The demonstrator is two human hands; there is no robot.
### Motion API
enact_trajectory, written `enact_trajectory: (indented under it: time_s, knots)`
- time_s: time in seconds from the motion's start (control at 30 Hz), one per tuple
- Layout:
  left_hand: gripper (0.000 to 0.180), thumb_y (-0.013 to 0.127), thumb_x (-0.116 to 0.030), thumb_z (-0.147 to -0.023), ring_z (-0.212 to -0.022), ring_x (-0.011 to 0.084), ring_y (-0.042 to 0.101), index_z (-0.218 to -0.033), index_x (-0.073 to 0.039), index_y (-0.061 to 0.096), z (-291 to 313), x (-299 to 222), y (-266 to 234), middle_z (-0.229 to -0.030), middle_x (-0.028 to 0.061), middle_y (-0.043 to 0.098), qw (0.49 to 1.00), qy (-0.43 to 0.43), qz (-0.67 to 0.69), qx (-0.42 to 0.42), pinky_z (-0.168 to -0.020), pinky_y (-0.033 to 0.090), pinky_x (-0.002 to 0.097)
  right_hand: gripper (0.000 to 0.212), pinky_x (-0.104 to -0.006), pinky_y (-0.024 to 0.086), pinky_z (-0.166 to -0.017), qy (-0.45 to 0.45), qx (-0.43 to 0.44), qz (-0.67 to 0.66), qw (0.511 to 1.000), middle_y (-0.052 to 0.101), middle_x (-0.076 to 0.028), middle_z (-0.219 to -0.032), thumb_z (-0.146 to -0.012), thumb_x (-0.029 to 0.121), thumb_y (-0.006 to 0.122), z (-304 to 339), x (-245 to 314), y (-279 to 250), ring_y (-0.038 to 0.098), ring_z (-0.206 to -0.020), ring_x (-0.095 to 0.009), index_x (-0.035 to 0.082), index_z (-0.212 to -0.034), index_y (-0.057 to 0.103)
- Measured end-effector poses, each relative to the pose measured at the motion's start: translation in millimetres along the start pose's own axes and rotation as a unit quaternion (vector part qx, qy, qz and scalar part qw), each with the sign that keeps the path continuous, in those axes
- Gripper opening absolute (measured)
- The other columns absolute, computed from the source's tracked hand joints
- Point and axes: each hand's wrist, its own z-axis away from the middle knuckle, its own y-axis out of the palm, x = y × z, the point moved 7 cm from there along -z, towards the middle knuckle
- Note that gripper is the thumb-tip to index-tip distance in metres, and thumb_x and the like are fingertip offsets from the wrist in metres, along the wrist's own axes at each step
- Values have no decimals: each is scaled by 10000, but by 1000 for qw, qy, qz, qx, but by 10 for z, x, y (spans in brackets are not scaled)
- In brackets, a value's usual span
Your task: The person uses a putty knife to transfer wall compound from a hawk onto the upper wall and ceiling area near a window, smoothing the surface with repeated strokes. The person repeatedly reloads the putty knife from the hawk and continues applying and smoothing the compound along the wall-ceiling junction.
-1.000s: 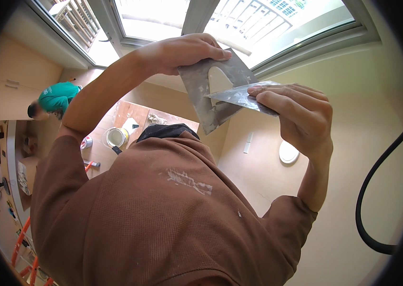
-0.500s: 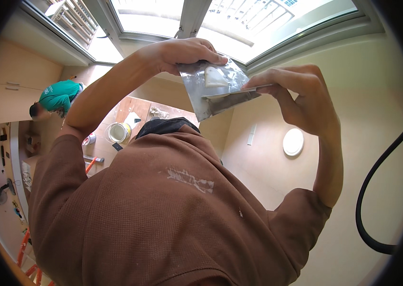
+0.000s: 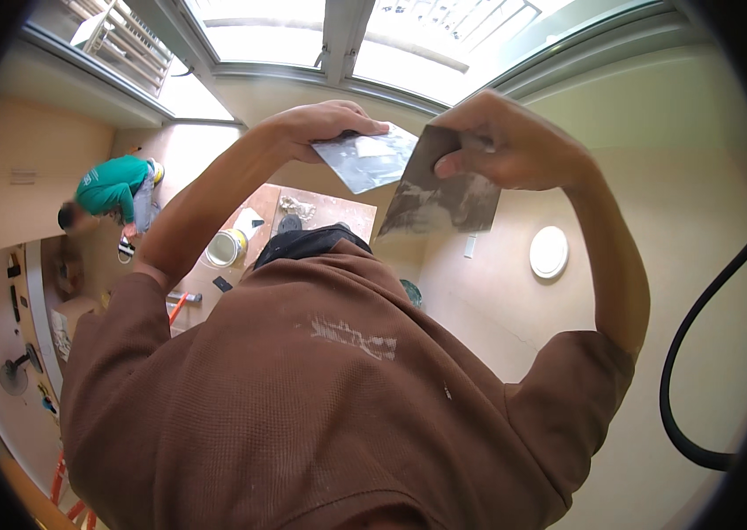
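Plate (image 3: 361, 173) is gripped by left hand (image 3: 329, 124), one corner pointed toward shirt (image 3: 303, 397) — white paste (image 3: 377, 147) borne on top. Blade (image 3: 444, 205) is gripped just beside by right hand (image 3: 523, 146) — broad edge pointed shirtward (long axes cannot be told).

Two own hands (image 3: 331, 122) (image 3: 519, 146), two metal blades (image 3: 357, 172) (image 3: 444, 201), one co-worker (image 3: 117, 187).

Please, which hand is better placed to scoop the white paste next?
Probably the right hand: it grips a scraper near the paste, while the left hand holds the plate under it.
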Motion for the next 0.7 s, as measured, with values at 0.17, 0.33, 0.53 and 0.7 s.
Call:
enact_trajectory:
  time_s: [0.17, 0.33, 0.53, 0.7]
  knots:
    - [306, 610, -294, -872, -710, 99, 585, -983, -10, 643, -95, -278, -425, -851, 35, 644, 995, 67, -60, -42, -623, 488, 260, 299, -259, 466, -729, -18, -45, -274, 960, 649, -14, -886, -845, 196, 668, 291, -123, -438, 550, -811, -68, -30, -1031, 611]
    - [266, 650, -294, -855, -536, 64, 504, -828, -29, 658, 131, -316, -622, -691, -7, 599, 994, 66, -7, -84, -473, 395, 211, 256, -258, 460, -767, -209, -605, -32, 768, 641, -49, -917, -835, 117, 663, 1806, 726, -1746, 578, -849, -115, -29, -1037, 604]
    - [307, 582, -261, -908, -545, 78, 576, -829, 32, 630, 266, -409, -404, -706, 29, 618, 993, 68, 75, -59, -485, 472, 213, 144, -250, 458, -649, -199, -717, 520, 419, 644, -130, -774, -838, -3, 567, 2456, 2239, -2054, 600, -638, -181, 5, -958, 647]
    - [287, 581, -254, -909, -620, 80, 593, -906, 29, 630, -47, -450, -577, -784, 41, 636, 995, 95, 39, -12, -565, 492, 221, 129, -332, 444, -573, -157, -676, 633, 343, 583, -153, -692, -830, 26, 573, 2529, 2409, -2842, 556, -582, -306, 13, -941, 637]
